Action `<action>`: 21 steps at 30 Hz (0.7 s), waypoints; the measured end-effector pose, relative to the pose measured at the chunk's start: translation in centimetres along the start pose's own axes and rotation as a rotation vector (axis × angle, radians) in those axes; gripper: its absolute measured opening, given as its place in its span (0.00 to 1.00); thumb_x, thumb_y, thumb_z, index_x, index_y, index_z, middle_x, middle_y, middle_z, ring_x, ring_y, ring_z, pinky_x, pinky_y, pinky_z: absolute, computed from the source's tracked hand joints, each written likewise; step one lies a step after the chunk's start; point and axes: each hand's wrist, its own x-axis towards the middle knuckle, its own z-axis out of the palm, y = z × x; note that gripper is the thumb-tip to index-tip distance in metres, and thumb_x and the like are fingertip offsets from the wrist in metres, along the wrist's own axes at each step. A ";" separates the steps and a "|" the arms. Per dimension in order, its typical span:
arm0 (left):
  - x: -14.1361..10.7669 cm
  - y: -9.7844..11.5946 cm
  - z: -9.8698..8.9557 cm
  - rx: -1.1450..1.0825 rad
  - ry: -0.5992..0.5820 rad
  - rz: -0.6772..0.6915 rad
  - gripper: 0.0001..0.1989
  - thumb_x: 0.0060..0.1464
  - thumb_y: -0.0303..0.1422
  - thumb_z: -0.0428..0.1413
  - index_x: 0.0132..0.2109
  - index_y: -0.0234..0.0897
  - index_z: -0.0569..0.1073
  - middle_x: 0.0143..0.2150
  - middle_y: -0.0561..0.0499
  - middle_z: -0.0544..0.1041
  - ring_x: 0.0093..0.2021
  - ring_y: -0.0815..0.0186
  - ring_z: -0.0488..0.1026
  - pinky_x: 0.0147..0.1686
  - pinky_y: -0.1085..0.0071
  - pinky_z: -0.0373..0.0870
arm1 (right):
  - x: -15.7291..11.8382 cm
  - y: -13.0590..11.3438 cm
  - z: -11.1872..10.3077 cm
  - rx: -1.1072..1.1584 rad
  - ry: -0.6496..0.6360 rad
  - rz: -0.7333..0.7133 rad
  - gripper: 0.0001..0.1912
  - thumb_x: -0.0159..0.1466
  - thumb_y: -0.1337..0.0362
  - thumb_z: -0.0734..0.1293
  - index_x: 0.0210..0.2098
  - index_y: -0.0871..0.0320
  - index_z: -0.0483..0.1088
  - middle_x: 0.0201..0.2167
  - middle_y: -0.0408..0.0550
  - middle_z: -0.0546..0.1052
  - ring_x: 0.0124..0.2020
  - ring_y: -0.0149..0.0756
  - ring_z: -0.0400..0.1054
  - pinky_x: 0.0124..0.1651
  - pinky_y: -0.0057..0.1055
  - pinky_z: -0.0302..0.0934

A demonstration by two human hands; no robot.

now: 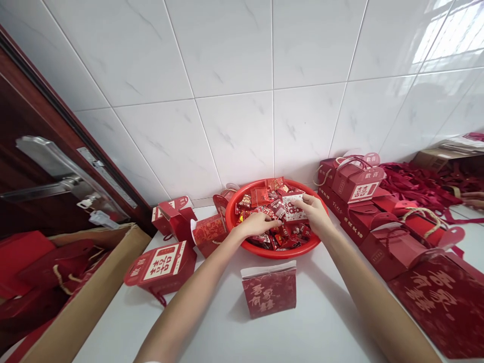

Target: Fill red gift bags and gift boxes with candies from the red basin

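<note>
In the red basin (pixel 233 227), heaped with wrapped candies (pixel 260 196), both of my hands are at work. My right hand (pixel 316 216) pinches a white packet with red print (pixel 294 207) above the candies. My left hand (pixel 259 225) reaches into the basin from the near left, its fingers drawn together at the candies. Whether a candy sits between those fingers is hidden. In front of the basin, between my forearms, a dark red gift box (pixel 270 292) with gold characters stands upright with a pale edge along its top.
Red gift boxes (pixel 161 267) stand at the left beside an open carton (pixel 124 247) of more boxes. Rows of boxes (pixel 363 222) line the right, with red ribbons (pixel 408 181) behind. Another person's hand (pixel 474 199) shows at the right edge. A tiled wall (pixel 234 131) closes the back.
</note>
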 end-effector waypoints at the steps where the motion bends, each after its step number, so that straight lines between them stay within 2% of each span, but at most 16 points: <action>1: -0.1 0.0 0.1 0.006 -0.018 0.002 0.26 0.56 0.45 0.57 0.18 0.39 0.58 0.16 0.57 0.57 0.20 0.69 0.55 0.25 0.69 0.49 | 0.0 0.0 0.0 0.006 -0.002 -0.002 0.16 0.48 0.51 0.77 0.27 0.55 0.75 0.27 0.46 0.80 0.29 0.42 0.74 0.32 0.35 0.68; 6: -0.4 0.0 0.2 0.003 -0.033 -0.002 0.26 0.56 0.45 0.56 0.17 0.39 0.57 0.15 0.58 0.54 0.20 0.71 0.51 0.24 0.68 0.47 | 0.0 0.1 0.0 -0.004 0.004 -0.014 0.17 0.48 0.50 0.77 0.27 0.55 0.75 0.27 0.46 0.80 0.29 0.42 0.74 0.33 0.35 0.68; 14: -0.6 0.0 0.1 0.014 -0.190 -0.028 0.20 0.40 0.43 0.67 0.19 0.38 0.66 0.16 0.56 0.66 0.20 0.69 0.62 0.22 0.71 0.53 | -0.1 0.0 0.1 -0.002 0.012 -0.013 0.18 0.47 0.49 0.78 0.28 0.55 0.75 0.27 0.46 0.80 0.28 0.41 0.74 0.33 0.36 0.68; 19: -0.7 -0.3 0.0 -0.043 -0.167 -0.040 0.16 0.39 0.35 0.65 0.18 0.38 0.63 0.15 0.57 0.65 0.20 0.69 0.63 0.22 0.72 0.54 | -0.1 0.1 0.1 0.004 0.016 -0.017 0.17 0.47 0.50 0.77 0.27 0.56 0.75 0.26 0.46 0.80 0.28 0.41 0.73 0.32 0.34 0.68; 21: -0.7 -0.7 -0.3 -0.085 -0.140 -0.013 0.12 0.38 0.33 0.65 0.19 0.36 0.68 0.17 0.57 0.67 0.21 0.69 0.64 0.23 0.72 0.56 | 0.0 0.2 0.0 0.000 0.018 -0.020 0.17 0.48 0.50 0.77 0.28 0.56 0.76 0.27 0.46 0.80 0.29 0.41 0.73 0.32 0.34 0.68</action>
